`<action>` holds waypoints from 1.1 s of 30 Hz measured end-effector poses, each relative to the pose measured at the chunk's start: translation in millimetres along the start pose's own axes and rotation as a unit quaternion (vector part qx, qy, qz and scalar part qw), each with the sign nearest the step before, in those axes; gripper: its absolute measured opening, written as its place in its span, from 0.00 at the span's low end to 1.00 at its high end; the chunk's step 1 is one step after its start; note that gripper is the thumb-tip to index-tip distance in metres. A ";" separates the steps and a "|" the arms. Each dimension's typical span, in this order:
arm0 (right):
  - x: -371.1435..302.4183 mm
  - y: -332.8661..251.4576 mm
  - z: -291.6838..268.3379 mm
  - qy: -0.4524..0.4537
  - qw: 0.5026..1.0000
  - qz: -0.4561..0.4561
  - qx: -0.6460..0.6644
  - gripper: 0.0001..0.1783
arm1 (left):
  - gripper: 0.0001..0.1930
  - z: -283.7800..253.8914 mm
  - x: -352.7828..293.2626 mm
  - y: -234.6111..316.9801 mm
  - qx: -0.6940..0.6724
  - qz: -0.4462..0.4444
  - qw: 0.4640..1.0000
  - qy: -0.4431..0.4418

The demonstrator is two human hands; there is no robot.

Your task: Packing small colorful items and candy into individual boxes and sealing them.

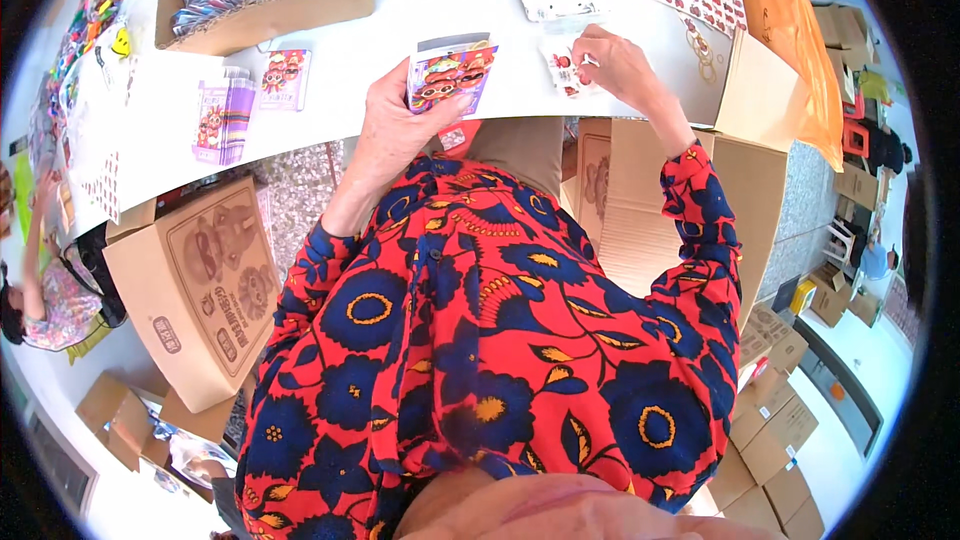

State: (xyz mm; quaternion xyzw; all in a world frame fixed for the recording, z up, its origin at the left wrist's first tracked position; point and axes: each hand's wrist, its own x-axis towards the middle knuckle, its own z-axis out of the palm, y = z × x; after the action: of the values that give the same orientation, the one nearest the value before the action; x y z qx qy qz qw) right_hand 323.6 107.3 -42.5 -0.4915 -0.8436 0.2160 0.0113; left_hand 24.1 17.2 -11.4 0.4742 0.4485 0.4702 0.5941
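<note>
Packet (450,82) gripped in left hand (392,122), seemingly unfinished; right hand (622,66) at stickers (563,76), hold unclear; stack (226,118) at left perhaps waiting.

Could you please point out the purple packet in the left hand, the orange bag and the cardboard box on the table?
Purple packet (450,82), head view: middle of its printed front.
Orange bag (797,25), head view: middle of its visible side.
Cardboard box (300,13), head view: its outer front wall.
</note>
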 end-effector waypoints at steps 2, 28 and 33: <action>0.5 3.5 -3.4 -0.001 1.000 0.006 0.013 0.05 | 0.19 -0.4 -0.2 -0.1 -0.005 -0.001 1.000 -0.004; 28.1 -162.7 -81.0 0.054 0.944 -0.317 0.070 0.10 | 0.15 -5.2 -1.7 -6.8 0.099 0.090 0.991 0.015; 27.1 -163.5 -76.5 -0.021 0.953 -0.291 0.078 0.12 | 0.15 -6.4 -4.3 -5.7 0.083 0.073 0.994 -0.002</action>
State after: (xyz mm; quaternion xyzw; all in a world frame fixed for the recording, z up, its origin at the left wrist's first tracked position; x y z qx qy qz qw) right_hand 192.6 87.7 83.0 -0.2173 -0.9306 0.2791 0.0945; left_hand 17.9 13.2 -17.6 0.5547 0.4485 0.4725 0.5176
